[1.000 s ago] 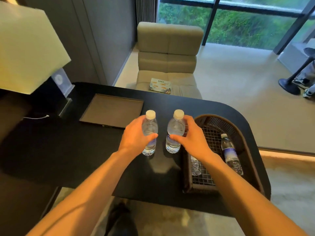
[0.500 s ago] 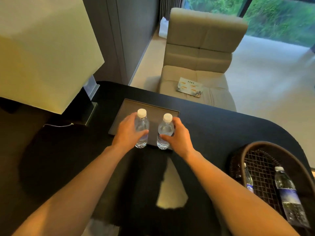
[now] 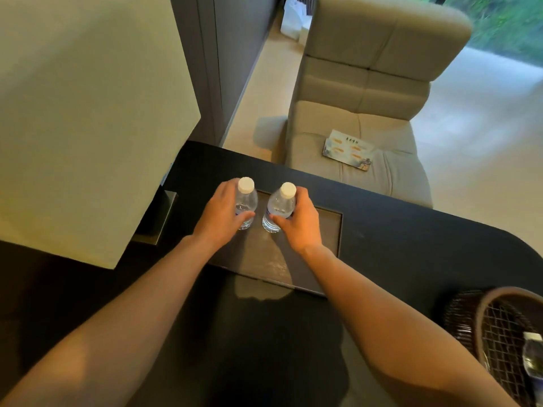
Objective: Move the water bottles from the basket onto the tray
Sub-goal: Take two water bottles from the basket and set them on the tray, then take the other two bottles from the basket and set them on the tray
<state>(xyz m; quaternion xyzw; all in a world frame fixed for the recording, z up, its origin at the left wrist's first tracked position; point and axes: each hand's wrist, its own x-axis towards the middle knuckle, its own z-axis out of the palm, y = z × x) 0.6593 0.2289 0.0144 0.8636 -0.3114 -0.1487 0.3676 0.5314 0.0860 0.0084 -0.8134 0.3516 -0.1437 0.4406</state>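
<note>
Dark desk beneath both hands, tray [image 3: 311,259] right under them.

Left hand [image 3: 219,214] wraps the left bottle [image 3: 246,202], right hand [image 3: 298,221] wraps the right bottle [image 3: 279,205]; both upright, side by side over the tray's far end, probably touching down, though the bases are hard to read. Arms reach straight forward. Another bottle [image 3: 532,358] waits in the basket [image 3: 470,315], nearer the right hand, back beside that elbow.
</note>
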